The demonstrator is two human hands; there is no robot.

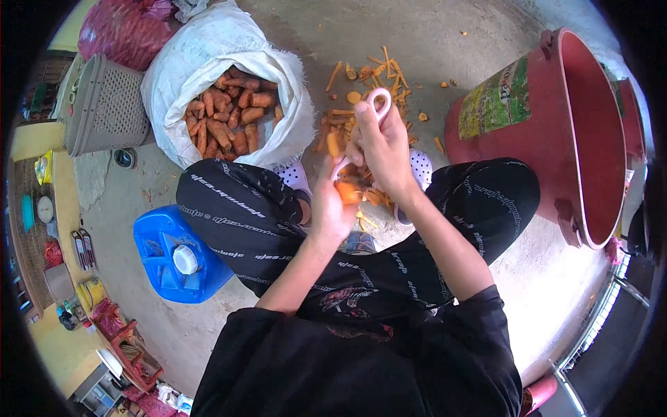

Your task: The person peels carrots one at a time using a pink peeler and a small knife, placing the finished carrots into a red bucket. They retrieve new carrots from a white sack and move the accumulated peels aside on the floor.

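Between my knees, my left hand point(333, 208) holds an orange carrot piece point(349, 192), its fingers wrapped round it. Just above and to the right, my right hand point(381, 142) grips a pink-handled tool point(379, 104), whose looped end sticks up past the fingers. The tool's lower part reaches down to the carrot piece and is blurred. Another orange piece point(334, 145) shows beside my right hand, also blurred. Beyond my hands, orange peelings and cut bits point(396, 73) lie scattered on the floor. An open white sack point(208, 52) full of carrots point(226, 111) stands to the left.
A large red tub point(479, 142) is at the right, tipped in view. The blue jerrycan point(167, 254) stands by my left knee. Farther left are a grey perforated basket point(111, 104) and a red mesh sack point(121, 35). Shelves with household items line the left edge.
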